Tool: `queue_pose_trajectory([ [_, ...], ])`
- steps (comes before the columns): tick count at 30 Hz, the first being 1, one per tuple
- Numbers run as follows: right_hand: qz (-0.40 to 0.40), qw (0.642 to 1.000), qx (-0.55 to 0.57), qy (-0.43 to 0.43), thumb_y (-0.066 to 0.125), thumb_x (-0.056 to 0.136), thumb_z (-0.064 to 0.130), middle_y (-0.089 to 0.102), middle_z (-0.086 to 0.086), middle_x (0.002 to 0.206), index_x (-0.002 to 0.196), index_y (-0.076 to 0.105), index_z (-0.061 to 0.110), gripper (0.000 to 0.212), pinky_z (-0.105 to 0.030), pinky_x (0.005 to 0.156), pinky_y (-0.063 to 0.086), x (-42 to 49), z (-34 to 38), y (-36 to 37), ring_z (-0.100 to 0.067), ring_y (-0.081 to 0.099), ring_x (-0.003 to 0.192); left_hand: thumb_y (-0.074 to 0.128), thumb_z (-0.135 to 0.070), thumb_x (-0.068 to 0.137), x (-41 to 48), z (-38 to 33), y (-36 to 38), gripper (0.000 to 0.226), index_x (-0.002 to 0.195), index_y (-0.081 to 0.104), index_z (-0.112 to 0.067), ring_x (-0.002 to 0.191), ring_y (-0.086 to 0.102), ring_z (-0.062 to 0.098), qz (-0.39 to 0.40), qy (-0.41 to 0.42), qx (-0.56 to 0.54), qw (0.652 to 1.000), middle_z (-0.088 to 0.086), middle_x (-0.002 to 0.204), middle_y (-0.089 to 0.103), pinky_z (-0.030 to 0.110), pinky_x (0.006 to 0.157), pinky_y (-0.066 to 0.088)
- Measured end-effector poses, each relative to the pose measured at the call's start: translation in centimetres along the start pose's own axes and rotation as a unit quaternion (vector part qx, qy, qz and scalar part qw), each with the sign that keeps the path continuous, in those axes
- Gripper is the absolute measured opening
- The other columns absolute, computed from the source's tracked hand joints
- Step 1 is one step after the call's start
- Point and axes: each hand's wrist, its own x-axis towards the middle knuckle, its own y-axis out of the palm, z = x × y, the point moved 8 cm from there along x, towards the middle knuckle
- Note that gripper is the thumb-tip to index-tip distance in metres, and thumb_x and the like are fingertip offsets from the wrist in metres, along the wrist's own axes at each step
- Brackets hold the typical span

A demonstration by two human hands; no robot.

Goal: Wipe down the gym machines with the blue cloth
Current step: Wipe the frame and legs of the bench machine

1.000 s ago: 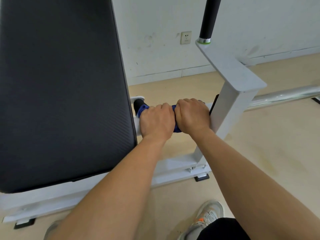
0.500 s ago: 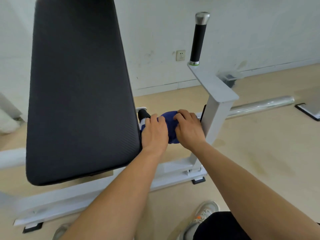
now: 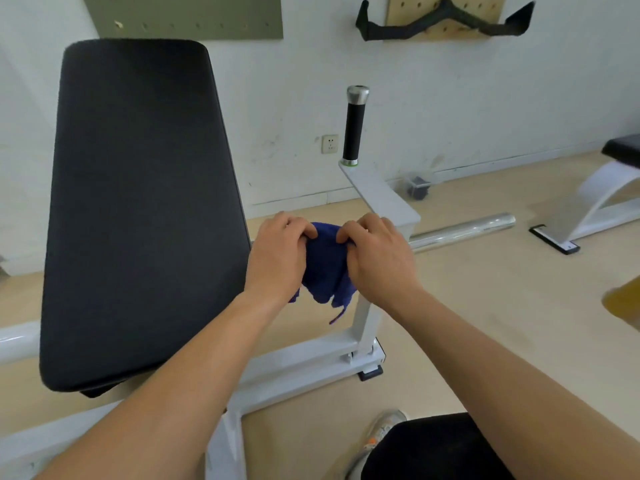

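The blue cloth (image 3: 327, 268) hangs bunched between both hands, in front of the machine's white frame (image 3: 379, 199). My left hand (image 3: 277, 258) pinches the cloth's left top edge. My right hand (image 3: 375, 256) pinches its right top edge. A loose corner of the cloth dangles below. The machine's large black back pad (image 3: 138, 202) stands to the left of my hands. An upright black handle (image 3: 353, 133) with a silver cap rises from the frame just behind my right hand. The low handle the cloth was wrapped on is hidden behind hands and cloth.
A chrome bar (image 3: 460, 232) sticks out right from the frame. Another white machine (image 3: 602, 202) with a black pad stands far right. A black cable attachment (image 3: 443, 22) hangs on the wall. My shoe (image 3: 381, 431) is on the beige floor below.
Both hands have let go of the low handle and lifted the cloth off it, now holding it by its top edge. The view has tilted upward and back.
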Motion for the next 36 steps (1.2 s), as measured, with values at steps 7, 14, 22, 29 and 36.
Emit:
queue_pose_trajectory([
  [7,0.095,0.987,0.01,0.132,0.045,0.083,0.008,0.059,0.002,0.1,0.099,0.065,0.032,0.035,-0.031,0.073,0.04,4.3,-8.0,-6.7,-0.025,0.055,0.095,0.045,-0.005,0.094,5.2,-9.3,3.3,0.027,0.097,0.066,-0.021,0.097,0.05,0.015,-0.011,0.084,-0.049,0.995,-0.005,0.103,0.055,0.02,0.08,0.038],
  [14,0.148,0.978,-0.013,0.15,0.046,0.09,0.027,0.062,-0.005,0.112,0.101,0.073,0.029,0.029,-0.037,0.092,0.045,6.6,-13.4,-3.2,-0.03,0.055,0.108,0.045,-0.025,0.097,7.5,-9.0,8.7,0.023,0.106,0.061,-0.012,0.098,0.059,0.024,0.047,-0.07,-0.059,0.995,0.002,0.116,0.055,0.039,0.082,0.05],
  [22,0.177,0.943,0.184,0.212,0.031,0.104,0.02,0.042,-0.002,0.064,0.064,0.036,0.014,0.04,-0.033,0.061,0.031,3.9,-14.7,1.7,-0.019,0.036,0.063,0.022,-0.025,0.105,6.0,-7.7,13.7,0.056,0.155,0.004,-0.005,0.145,0.026,0.021,0.16,-0.104,-0.05,0.98,0.001,0.164,-0.014,0.038,0.101,0.041],
  [29,0.275,0.935,0.094,0.203,0.028,0.106,0.025,0.061,-0.017,0.104,0.094,0.06,0.004,0.04,-0.033,0.084,0.038,10.7,-15.4,5.9,-0.027,0.05,0.091,0.023,-0.022,0.106,11.0,-4.6,15.1,0.058,0.155,-0.004,-0.005,0.146,0.021,0.028,0.194,-0.14,-0.077,0.968,0.007,0.164,-0.012,0.04,0.116,0.026],
  [36,0.298,0.936,0.057,0.179,0.029,0.107,0.012,0.055,-0.021,0.129,0.126,0.053,-0.004,0.035,-0.031,0.088,0.038,16.4,-13.7,8.8,-0.027,0.05,0.098,0.028,-0.024,0.106,16.4,-0.6,15.5,0.048,0.148,0.022,-0.001,0.114,0.052,0.032,0.129,-0.245,-0.132,0.952,0.02,0.133,0.051,0.033,0.088,0.036],
])
